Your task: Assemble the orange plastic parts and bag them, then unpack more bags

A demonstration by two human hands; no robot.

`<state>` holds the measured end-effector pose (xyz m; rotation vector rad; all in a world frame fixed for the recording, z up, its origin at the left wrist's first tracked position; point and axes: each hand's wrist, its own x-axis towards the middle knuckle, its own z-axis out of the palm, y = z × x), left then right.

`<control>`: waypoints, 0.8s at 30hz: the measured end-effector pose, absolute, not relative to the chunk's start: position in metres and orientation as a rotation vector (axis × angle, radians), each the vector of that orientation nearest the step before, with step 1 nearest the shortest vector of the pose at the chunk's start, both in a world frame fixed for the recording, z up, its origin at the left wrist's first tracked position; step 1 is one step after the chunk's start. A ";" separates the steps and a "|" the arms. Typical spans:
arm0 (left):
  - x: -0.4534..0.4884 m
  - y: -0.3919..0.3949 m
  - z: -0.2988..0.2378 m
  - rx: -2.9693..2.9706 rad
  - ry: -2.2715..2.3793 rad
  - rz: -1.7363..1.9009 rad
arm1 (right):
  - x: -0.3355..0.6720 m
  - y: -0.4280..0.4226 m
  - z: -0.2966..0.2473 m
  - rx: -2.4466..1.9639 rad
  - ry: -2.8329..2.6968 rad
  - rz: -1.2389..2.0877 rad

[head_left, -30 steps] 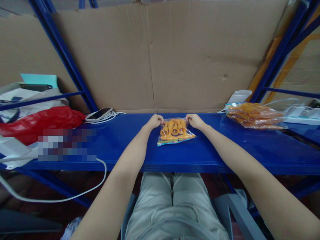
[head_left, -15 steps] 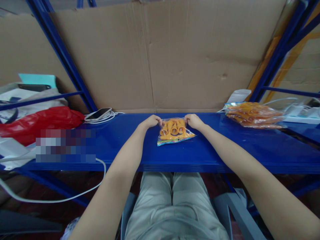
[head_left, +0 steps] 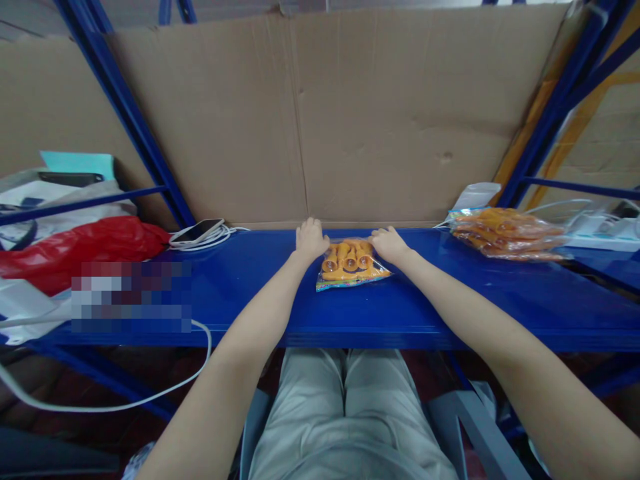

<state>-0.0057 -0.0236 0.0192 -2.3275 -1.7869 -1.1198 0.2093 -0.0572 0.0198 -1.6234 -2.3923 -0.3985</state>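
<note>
A clear plastic bag point(head_left: 353, 273) of orange, tube-like pieces with a dark curved mark lies flat on the blue shelf, a coloured strip along its near edge. At its upper left corner is my left hand point(head_left: 311, 240), fingers pointing to the back and apart from the thumb, which reaches the bag's edge. My right hand point(head_left: 389, 245) has its fingers bent at the upper right corner, closed on the bag's edge. Its fingertips are partly hidden.
Several similar orange bags point(head_left: 507, 233) are stacked at the right, near a white power strip point(head_left: 605, 239). To the left lie a phone point(head_left: 200, 231) with coiled white cable and a red plastic bag point(head_left: 95, 247). Cardboard point(head_left: 360, 120) stands behind the blue shelf point(head_left: 240, 293).
My left hand has let go of the upper left corner and turned, its fingers now further back. My right hand has hardly moved; the bag lies in nearly the same spot.
</note>
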 end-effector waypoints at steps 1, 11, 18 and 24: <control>-0.003 -0.025 0.019 -2.399 -1.699 -1.141 | 0.208 -0.058 0.020 -1.621 -2.396 -0.416; 0.016 -0.022 0.015 -3.052 -1.346 -0.533 | 0.204 -0.063 0.028 -1.526 -2.522 -0.957; 0.016 -0.022 0.014 -2.967 -1.352 -0.534 | 0.204 -0.051 0.020 -1.314 -2.316 -0.384; 0.018 -0.025 0.017 -2.959 -1.323 -0.484 | 0.206 -0.046 0.015 -1.340 -2.461 0.072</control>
